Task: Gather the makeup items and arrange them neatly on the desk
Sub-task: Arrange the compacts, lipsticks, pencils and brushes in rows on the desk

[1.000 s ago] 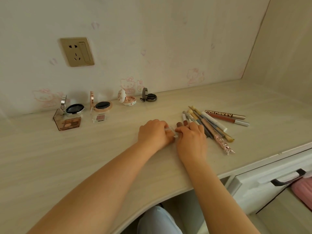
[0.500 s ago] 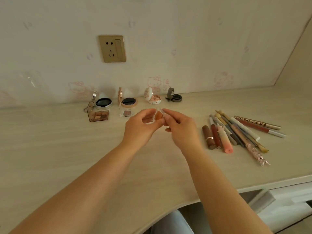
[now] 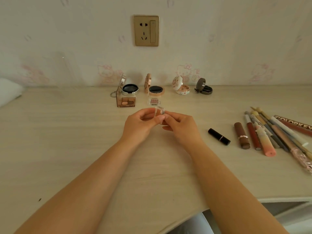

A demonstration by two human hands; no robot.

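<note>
My left hand (image 3: 138, 125) and my right hand (image 3: 180, 126) together pinch a small clear eyeshadow case (image 3: 160, 111) above the middle of the desk (image 3: 67, 141). Behind it lie a similar small clear case (image 3: 153, 101) and a brown transparent palette (image 3: 126, 101). Along the wall stand open compacts: a silver one (image 3: 130, 89), a rose-gold one (image 3: 155, 90), a floral white one (image 3: 181, 86) and a dark one (image 3: 204, 88). At the right lie a black lipstick (image 3: 219, 134), a brown lipstick (image 3: 241, 135) and a bundle of pencils and tubes (image 3: 276, 132).
A gold wall socket (image 3: 146, 30) sits above the compacts. Something white (image 3: 8, 93) lies at the desk's far left. The desk's front edge curves away at the lower right, over a white drawer unit (image 3: 290, 211).
Both hands lifted the small clear case from beside the pencils and carried it left to the middle of the desk. A black lipstick now shows beside the brown one. The view has swung left.
</note>
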